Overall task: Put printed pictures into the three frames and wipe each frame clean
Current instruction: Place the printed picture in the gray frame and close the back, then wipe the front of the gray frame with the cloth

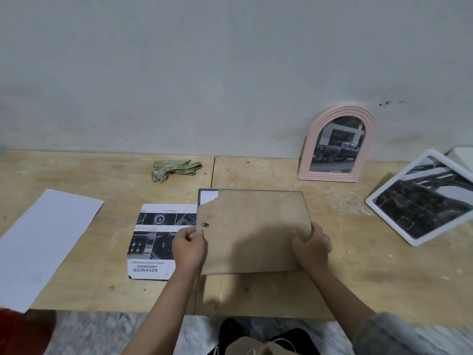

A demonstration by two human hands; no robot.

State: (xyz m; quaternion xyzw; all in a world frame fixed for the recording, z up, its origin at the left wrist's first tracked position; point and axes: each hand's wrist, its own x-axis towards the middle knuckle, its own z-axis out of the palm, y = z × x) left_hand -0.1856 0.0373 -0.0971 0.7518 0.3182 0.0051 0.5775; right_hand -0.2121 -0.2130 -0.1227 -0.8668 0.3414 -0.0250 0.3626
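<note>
A thin dark-edged rectangular frame [253, 226] lies back side up, its brown backing board torn at the far left corner where white paper shows. My left hand [190, 248] grips its left edge near a small metal hanger. My right hand [311, 245] grips the right edge. A pink arched frame [313, 149] with a truck picture leans on the wall. A white rectangular frame [384, 197] with a dark picture lies tilted at the right. A green cloth [174, 169] lies crumpled near the wall.
A printed brochure page [153, 242] lies on the plywood table [102, 278] partly under the frame's left edge. A blank white sheet [43, 242] lies at the left. The table's front edge runs just below my forearms.
</note>
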